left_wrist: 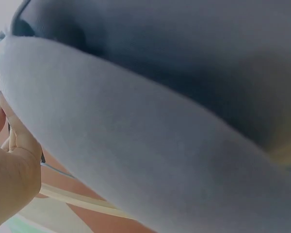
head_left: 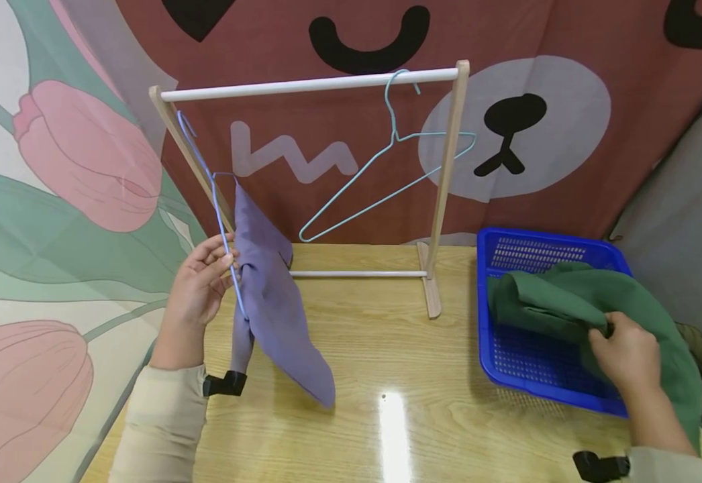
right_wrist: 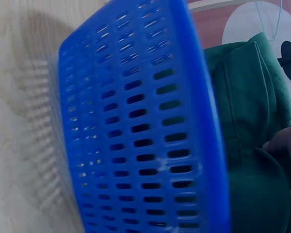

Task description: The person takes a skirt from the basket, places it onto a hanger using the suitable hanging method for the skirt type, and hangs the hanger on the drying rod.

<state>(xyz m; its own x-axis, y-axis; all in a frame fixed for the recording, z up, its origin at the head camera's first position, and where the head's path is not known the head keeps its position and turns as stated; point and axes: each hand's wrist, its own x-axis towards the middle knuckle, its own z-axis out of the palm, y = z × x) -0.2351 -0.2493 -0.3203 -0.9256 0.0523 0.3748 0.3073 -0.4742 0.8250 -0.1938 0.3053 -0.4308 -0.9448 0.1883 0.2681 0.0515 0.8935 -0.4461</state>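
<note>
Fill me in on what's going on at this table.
A person is handling clothes at a small wooden rack. The left hand holds a blue hanger carrying a purple garment, beside the rack's left post. The right hand grips a green garment lying in the blue basket. A second, empty hanger hangs on the top rail.

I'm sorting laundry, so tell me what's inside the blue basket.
A green garment lies in the blue basket, spilling over its right rim, gripped by the right hand. Anything beneath the fabric is covered.
</note>
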